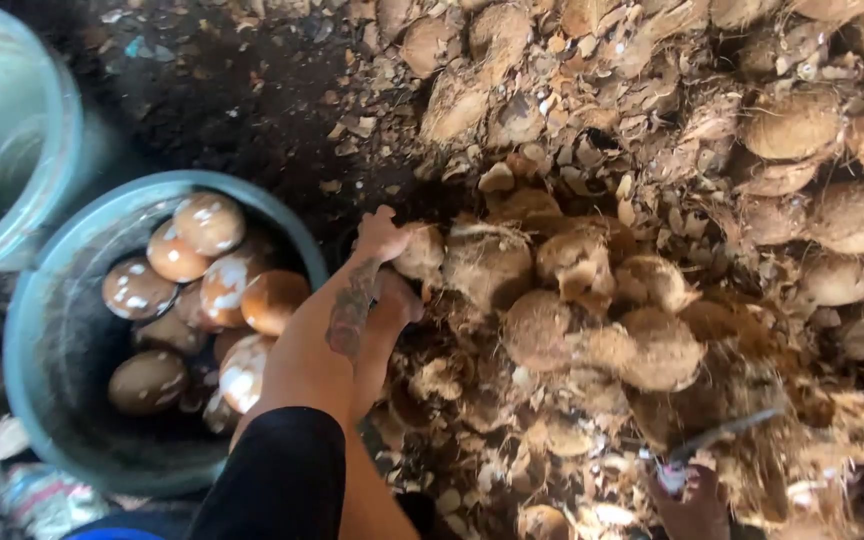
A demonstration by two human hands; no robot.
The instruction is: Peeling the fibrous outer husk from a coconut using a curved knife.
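Note:
My left hand [382, 236] reaches forward from a tattooed forearm and a black sleeve. It grips a pale, hairy coconut [424, 255] at the left edge of a big pile of coconuts [592, 300]. At the bottom right, my right hand [694, 500] is only partly in view. It is closed around the handle of a knife [722, 435], whose thin dark blade points up and to the right over the fibrous husk scraps.
A blue bucket [37, 340] at the left holds several smooth brown shelled coconuts [207, 270] with white patches. A second pale tub [12, 150] stands at the top left. Husk pieces and shells [572, 110] cover the dark ground beyond.

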